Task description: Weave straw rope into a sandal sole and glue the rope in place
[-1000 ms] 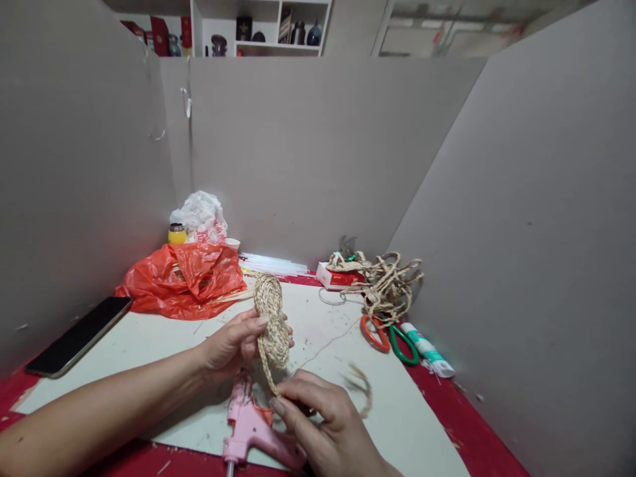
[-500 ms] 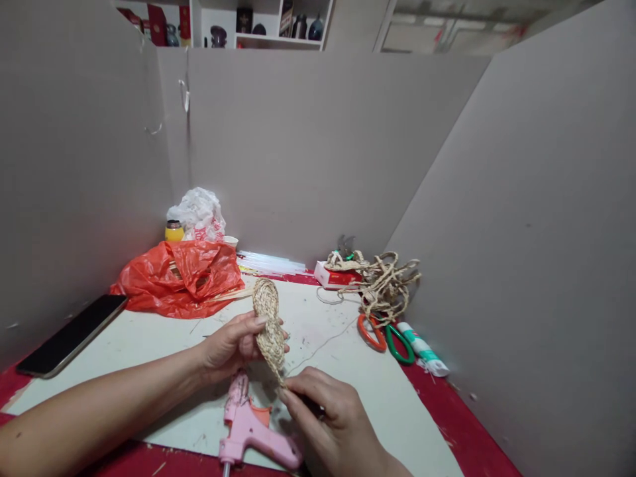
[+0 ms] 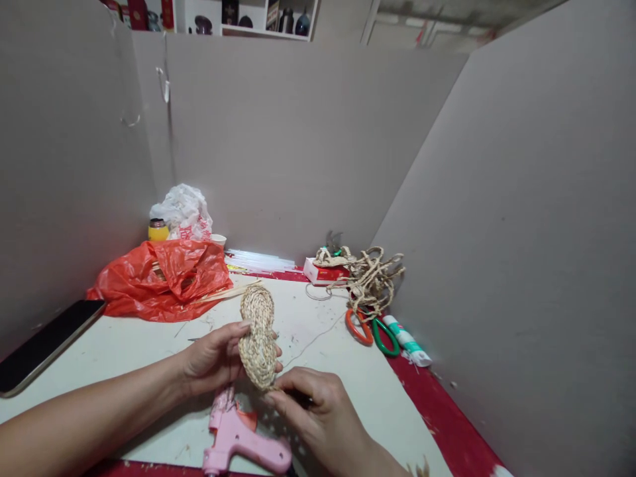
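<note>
A straw sole point(image 3: 258, 338), coiled from braided cord and narrowed at its middle like a shoe sole, is held upright above the white board. My left hand point(image 3: 218, 354) grips its left side, thumb on the front and fingers behind. At the lower end, my right hand point(image 3: 318, 404) pinches the braid's tail between thumb and forefinger, against the sole's edge. Just below lies a pink hot glue gun point(image 3: 243, 440) with an orange trigger, its nozzle end partly hidden under my left hand.
Back left are a red plastic bag point(image 3: 163, 281), a white bag point(image 3: 183, 209) and a phone point(image 3: 50, 344). Glue sticks point(image 3: 261, 260) lie along the back. On the right are tangled braided cord point(image 3: 375, 278), scissors with orange point(image 3: 358, 328) and green point(image 3: 386, 338) handles, and a white-green roll point(image 3: 407, 341). Grey partitions point(image 3: 308, 132) enclose the table.
My right hand has brought the braid's tail in against the sole's lower edge. The sole has turned to face me more fully. The whole view has shifted slightly.
</note>
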The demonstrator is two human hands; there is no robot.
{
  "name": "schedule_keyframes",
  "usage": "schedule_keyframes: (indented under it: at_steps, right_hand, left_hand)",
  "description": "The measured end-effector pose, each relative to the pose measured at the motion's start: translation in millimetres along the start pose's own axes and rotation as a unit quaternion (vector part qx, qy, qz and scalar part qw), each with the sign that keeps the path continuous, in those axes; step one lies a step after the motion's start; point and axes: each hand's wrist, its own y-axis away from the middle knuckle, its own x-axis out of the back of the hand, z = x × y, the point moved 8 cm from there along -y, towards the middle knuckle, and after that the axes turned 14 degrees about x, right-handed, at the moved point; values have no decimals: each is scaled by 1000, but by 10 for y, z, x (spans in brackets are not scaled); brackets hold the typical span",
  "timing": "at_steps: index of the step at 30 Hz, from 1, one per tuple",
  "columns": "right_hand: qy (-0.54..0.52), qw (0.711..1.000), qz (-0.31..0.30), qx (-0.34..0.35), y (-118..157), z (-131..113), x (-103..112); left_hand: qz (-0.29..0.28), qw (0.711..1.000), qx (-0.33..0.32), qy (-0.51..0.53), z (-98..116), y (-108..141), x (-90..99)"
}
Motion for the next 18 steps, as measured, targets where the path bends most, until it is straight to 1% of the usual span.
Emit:
schedule_keyframes:
  at_steps: [5,9,12,18]
  right_hand:
    - [-106,992,16,-73,-5,102,8]
    - [-133,987,16,-93,-8,117,-16]
    - [-119,990,1,-74,-10,98,-49]
    - [-17,1000,-8,15,-9,2,-9]
  left_hand:
    - [-12,1000,0,15,13,1,-25]
    - [-23,999,15,24,-7,4,-45]
    - [-34,999,10,26,1,5,-55]
    - [-46,999,-12,18,23,16,-56]
